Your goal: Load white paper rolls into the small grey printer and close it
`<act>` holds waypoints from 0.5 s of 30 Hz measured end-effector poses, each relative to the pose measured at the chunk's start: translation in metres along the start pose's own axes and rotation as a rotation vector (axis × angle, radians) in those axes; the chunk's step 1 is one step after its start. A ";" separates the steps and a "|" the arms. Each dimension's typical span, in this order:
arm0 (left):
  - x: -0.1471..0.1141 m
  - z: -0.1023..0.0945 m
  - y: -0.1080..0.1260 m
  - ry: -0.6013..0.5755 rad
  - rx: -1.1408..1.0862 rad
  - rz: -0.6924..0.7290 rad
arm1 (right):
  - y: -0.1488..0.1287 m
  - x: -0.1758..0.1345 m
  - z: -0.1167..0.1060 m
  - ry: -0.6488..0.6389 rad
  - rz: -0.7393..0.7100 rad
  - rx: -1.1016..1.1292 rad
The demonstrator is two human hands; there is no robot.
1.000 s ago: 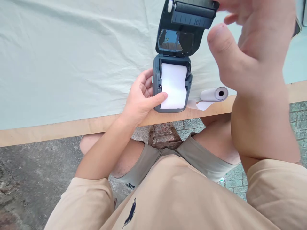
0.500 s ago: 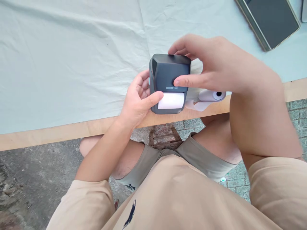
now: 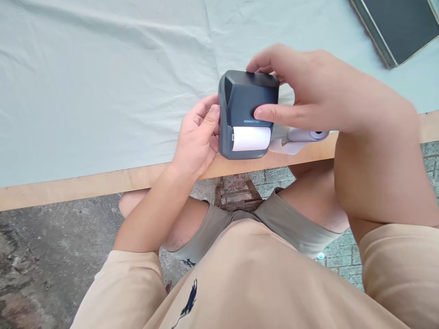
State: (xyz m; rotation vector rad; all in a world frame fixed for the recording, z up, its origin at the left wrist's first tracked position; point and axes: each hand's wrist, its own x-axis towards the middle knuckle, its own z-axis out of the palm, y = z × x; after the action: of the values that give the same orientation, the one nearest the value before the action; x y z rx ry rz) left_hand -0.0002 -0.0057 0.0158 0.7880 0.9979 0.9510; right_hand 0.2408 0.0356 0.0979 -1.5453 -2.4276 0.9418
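Observation:
A dark label printer marked NIIMBOT is held upright near the table's front edge, with white label paper showing in its lower front. My right hand grips it from the right, thumb on the front face above the paper and fingers over the top back edge. On its left side, my left hand is closed against the casing, the thumb at the side edge; the other fingers are partly hidden behind. Just right of the printer, beneath my right wrist, lies a roll of white paper with a loose strip.
A pale cloth with creases covers the table, whose bare wooden edge runs along the front. A phone-like dark device lies at the upper right. Beneath the table edge a wooden stool shows between my knees.
My left thumb has moved from the label paper to the printer's left side. The printer appears slightly higher and further right, and the whole view has shifted a little too.

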 end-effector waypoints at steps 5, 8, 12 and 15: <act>0.000 -0.004 0.001 -0.005 -0.025 -0.004 | -0.012 -0.010 0.000 0.018 -0.044 0.012; 0.000 -0.006 0.002 -0.019 -0.041 -0.007 | -0.012 -0.014 0.002 0.010 -0.065 0.019; 0.002 -0.010 0.001 -0.027 -0.053 -0.002 | -0.010 -0.012 -0.001 0.076 -0.117 0.011; 0.006 -0.012 0.000 -0.032 -0.094 0.003 | -0.008 -0.008 -0.006 0.303 -0.102 0.088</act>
State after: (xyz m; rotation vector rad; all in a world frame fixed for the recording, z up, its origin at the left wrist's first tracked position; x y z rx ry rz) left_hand -0.0101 0.0006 0.0094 0.7240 0.9182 0.9783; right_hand 0.2406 0.0292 0.1092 -1.4038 -2.1995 0.7253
